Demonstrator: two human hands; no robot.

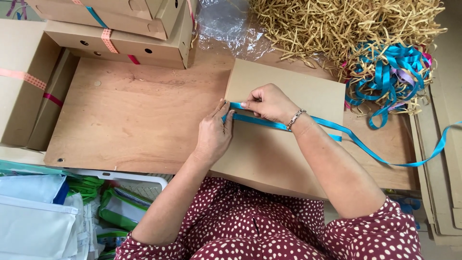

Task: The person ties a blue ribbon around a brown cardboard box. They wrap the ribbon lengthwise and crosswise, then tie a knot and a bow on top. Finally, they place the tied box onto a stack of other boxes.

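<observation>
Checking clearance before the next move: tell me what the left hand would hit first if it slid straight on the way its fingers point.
The left hand points up-right; it would first meet the right hand pinching the blue ribbon, though height is unclear.

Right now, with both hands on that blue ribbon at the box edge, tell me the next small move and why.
Probably draw the blue ribbon taut with the right hand while the left hand pins its end at the flat brown box edge: the ribbon's long tail lies slack across the wooden board.
</observation>
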